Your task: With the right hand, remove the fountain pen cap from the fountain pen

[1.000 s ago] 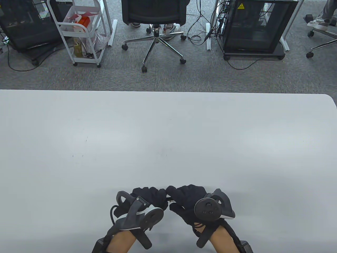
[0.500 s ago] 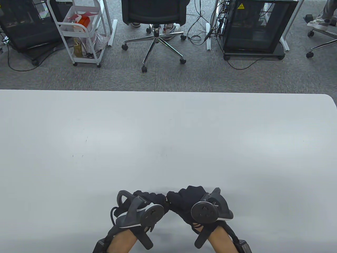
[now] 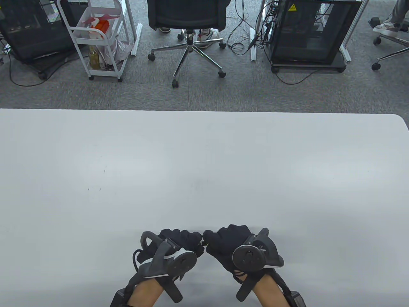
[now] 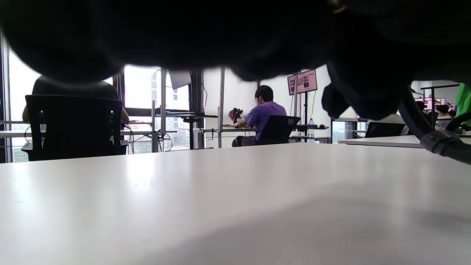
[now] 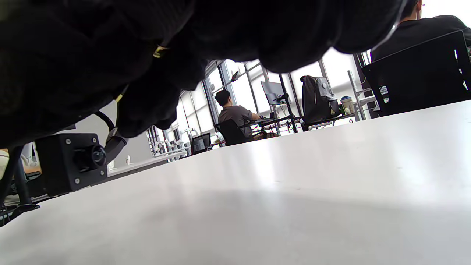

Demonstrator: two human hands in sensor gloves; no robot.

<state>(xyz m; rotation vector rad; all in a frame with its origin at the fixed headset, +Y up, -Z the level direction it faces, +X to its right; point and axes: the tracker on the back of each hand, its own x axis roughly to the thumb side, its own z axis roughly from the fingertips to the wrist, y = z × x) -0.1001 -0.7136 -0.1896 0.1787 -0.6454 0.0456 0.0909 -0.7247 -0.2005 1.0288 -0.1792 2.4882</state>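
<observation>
In the table view both gloved hands are curled into fists, knuckles together, low over the table's near edge. My left hand (image 3: 187, 240) and my right hand (image 3: 223, 241) meet over a dark fountain pen (image 3: 204, 244). Only a short bit of the pen shows in the gap between them. The cap is hidden inside the right fist. In the right wrist view the right hand's fingers (image 5: 257, 29) fill the top, with a small gold glint (image 5: 159, 51) among them. In the left wrist view the left hand's fingers (image 4: 220, 33) are a dark mass across the top.
The white table (image 3: 204, 166) stretches wide ahead of the hands. Beyond its far edge stand an office chair (image 3: 188, 19), a white cart (image 3: 99, 38) and a black cabinet (image 3: 306, 32) on the carpet.
My right hand has shifted slightly left and toward me, closing against my left hand. The left hand has barely moved. The grip looks the same.
</observation>
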